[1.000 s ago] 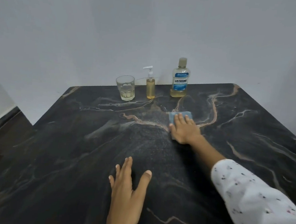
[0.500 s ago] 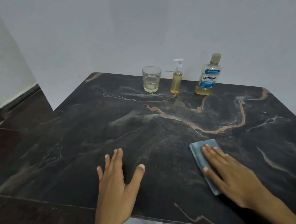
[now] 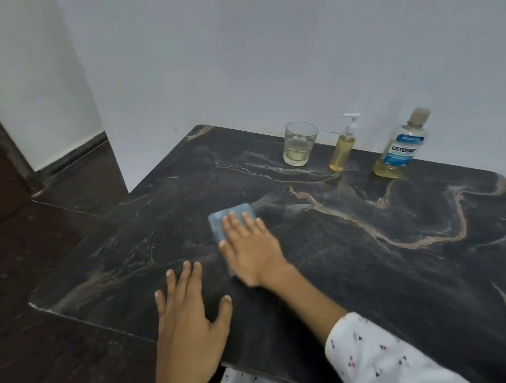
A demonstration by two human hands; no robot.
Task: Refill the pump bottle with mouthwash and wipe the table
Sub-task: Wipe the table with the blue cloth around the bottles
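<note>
While one glass (image 3: 299, 144) and two bottles (image 3: 342, 148) stand at the back, the right hand (image 3: 249, 249) presses one cloth (image 3: 229, 219) flat-fingered, and the left hand (image 3: 192, 321) lies spread on the bench (image 3: 389, 273).

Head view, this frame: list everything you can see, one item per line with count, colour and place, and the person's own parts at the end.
table: one, black marble with tan veins, fills the middle and right of the view
glass: one, clear, a little pale liquid at its bottom, far edge of the table
pump bottle: one, clear with amber liquid and a white pump, right of the glass
mouthwash bottle: one, clear with a blue label, yellowish liquid low inside, right of the pump bottle
cloth: one, blue, flat on the table's left half
sleeve: one, white with small prints, bottom right
left hand: flat on the table's near edge
right hand: flat, pressing the cloth
</note>
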